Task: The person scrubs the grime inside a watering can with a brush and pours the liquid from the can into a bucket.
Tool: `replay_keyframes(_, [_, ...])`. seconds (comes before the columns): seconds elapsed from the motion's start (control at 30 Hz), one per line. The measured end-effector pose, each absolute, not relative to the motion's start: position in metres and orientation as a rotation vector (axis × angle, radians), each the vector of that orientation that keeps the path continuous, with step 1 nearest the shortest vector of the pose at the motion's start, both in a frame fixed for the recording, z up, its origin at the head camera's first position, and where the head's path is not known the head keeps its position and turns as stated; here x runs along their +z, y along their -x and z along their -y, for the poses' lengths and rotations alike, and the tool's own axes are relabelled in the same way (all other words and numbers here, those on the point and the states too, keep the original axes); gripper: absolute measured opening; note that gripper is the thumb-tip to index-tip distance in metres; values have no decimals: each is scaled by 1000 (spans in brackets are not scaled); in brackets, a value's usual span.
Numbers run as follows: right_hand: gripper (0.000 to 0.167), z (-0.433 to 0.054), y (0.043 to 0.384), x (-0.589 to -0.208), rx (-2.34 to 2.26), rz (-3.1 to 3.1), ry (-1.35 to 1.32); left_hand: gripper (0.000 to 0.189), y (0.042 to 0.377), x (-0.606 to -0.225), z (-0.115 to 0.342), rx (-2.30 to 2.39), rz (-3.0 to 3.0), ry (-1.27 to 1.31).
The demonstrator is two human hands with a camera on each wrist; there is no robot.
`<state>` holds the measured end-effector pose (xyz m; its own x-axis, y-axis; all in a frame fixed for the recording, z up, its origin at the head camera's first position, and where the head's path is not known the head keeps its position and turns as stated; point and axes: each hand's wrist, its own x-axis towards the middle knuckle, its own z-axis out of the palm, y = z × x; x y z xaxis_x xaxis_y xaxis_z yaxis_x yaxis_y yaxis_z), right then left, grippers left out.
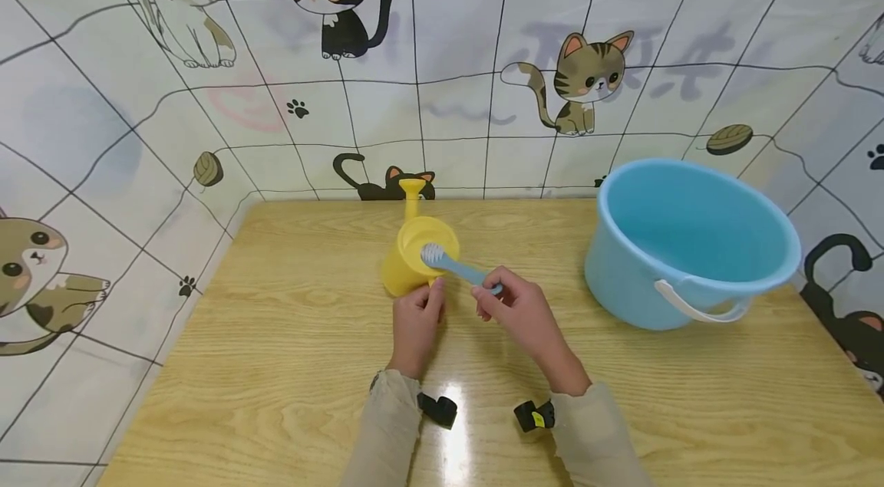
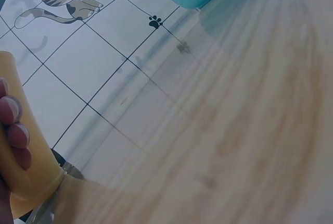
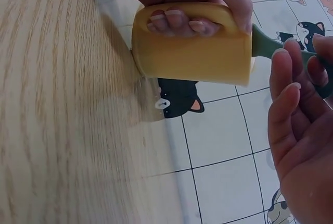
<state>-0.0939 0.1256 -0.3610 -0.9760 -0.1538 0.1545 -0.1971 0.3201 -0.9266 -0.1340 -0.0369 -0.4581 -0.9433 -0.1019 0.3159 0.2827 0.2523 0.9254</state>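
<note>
A yellow watering can (image 1: 399, 266) stands on the wooden table, its spout toward the wall. My left hand (image 1: 418, 318) grips the can's handle, with fingers through the loop in the right wrist view. In my right hand (image 1: 519, 312) is a blue brush (image 1: 461, 268), pinched by its handle end. The brush's white bristle head lies over the can's round opening in the head view. From the right wrist, the brush neck (image 3: 264, 41) shows at the can's rim, beside my right hand's fingers.
A large light-blue bucket (image 1: 642, 287) with a white handle (image 1: 697, 312) stands at the right of the table (image 1: 276, 380). Behind the table rises a wall covering (image 1: 456, 111) printed with cats and grid lines.
</note>
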Motion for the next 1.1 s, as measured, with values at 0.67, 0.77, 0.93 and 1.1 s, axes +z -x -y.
replay_keyframes(0.67, [14,-124,102,-379,1549,2663,-530,51,135,-465,44,-1712,2231,137])
replay_keyframes(0.77, [14,-127,100,-374,1548,2658,-511,52,138,-464,40,-1686,2232,184])
replay_keyframes(0.93, [10,-126,92,-353,1603,2642,-482,53,140,-463,36,-1671,2201,218])
replay_keyframes(1.1, [10,-126,92,-357,1641,2641,-475,52,135,-463,37,-1643,2167,217])
